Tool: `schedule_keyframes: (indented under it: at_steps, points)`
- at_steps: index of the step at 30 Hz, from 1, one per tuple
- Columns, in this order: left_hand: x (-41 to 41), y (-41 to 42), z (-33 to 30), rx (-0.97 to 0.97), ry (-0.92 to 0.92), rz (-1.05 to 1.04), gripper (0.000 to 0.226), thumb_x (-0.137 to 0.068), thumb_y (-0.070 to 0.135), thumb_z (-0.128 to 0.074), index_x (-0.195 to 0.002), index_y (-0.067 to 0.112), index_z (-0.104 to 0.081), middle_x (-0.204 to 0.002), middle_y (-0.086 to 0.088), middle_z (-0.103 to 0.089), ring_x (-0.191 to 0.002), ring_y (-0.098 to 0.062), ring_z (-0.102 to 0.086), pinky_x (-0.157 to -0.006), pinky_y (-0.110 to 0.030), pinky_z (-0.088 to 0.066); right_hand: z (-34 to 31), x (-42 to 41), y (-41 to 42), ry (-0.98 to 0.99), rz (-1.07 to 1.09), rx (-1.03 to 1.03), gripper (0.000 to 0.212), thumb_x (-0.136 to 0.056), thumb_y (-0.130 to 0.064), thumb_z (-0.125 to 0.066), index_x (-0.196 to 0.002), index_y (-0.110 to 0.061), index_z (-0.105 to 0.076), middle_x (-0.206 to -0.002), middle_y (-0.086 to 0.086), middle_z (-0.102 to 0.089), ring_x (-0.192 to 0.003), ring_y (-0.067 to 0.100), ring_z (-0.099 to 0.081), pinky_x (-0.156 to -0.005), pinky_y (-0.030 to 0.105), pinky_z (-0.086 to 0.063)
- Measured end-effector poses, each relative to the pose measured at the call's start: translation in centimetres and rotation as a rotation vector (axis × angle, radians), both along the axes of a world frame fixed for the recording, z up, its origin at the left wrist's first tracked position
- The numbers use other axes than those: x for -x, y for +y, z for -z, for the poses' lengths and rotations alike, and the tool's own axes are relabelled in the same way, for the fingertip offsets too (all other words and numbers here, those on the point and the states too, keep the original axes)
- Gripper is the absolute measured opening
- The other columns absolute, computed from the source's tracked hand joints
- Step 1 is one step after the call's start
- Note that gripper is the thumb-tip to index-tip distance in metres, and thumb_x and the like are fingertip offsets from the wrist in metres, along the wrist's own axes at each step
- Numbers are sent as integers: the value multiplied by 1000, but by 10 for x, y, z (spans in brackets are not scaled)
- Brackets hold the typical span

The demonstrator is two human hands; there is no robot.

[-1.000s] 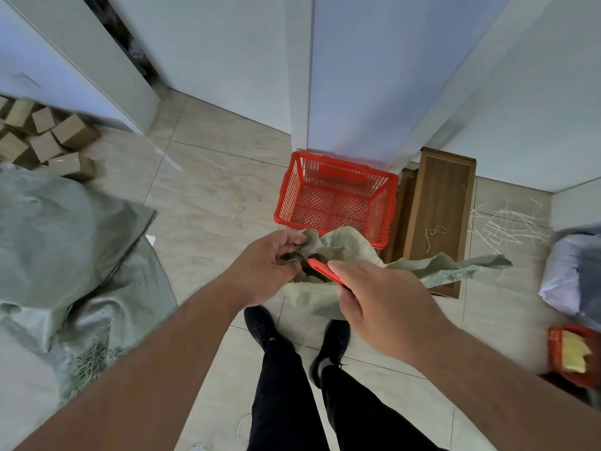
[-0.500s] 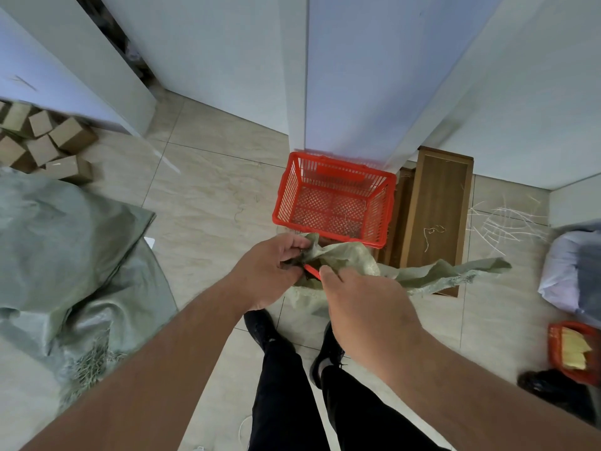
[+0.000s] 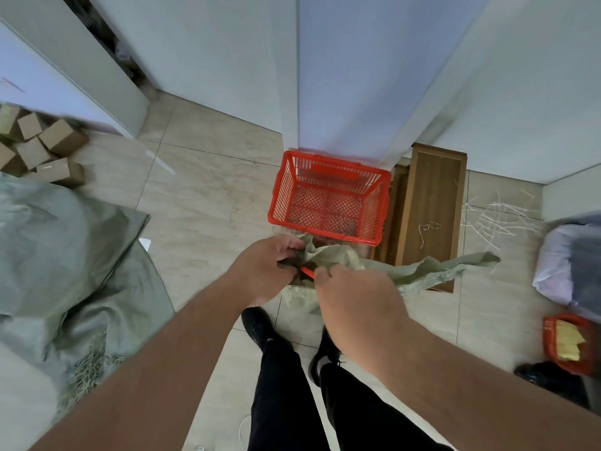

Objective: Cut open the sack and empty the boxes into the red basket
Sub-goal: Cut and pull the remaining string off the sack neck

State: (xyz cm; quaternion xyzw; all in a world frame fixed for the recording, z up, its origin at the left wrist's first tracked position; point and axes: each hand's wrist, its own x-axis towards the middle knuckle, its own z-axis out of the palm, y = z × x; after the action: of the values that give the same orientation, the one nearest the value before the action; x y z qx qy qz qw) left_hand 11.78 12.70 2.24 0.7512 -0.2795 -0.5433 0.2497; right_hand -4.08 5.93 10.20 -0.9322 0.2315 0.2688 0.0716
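Your left hand (image 3: 265, 271) pinches the sack (image 3: 328, 258) mouth at centre frame; your right hand (image 3: 354, 304) grips a red cutter (image 3: 307, 272) against the cloth, just below the red basket (image 3: 328, 198), which holds no boxes. Keep the cloth taut, draw the blade away from your left fingers (image 3: 287, 248), and cut shallow to spare the boxes inside

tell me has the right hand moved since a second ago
Yes. The right hand has moved left, closer to the left hand, judged against the red basket.
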Motion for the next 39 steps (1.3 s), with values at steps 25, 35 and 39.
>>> schedule_keyframes:
  at_steps: [25, 35, 39]
  points:
    - [-22, 0, -25, 66, -176, 155, 82, -99, 8, -63, -157, 50, -23, -146, 21, -54, -122, -5, -62, -103, -31, -53, 1, 98, -64, -566, 841, -290, 16, -99, -35, -66, -92, -31, -52, -86, -6, -53, -64, 10, -52, -59, 21, -39]
    - [-18, 20, -32, 49, -310, 249, 56, -100, 9, -59, -147, 38, -48, -105, 20, -73, -91, 5, -68, -86, -20, -53, 70, 62, -73, -238, 746, -616, 41, -78, -54, -83, -82, -21, -59, -73, -4, -53, -60, 13, -52, -57, 30, -43]
    - [-15, 33, -39, 84, -340, 221, 40, -98, 6, -60, -118, 39, -64, -101, 18, -70, -96, 8, -65, -86, -16, -51, 80, 54, -73, -393, 1150, -692, 21, -91, -23, -76, -77, -15, -62, -63, 2, -51, -51, 17, -47, -53, 34, -42]
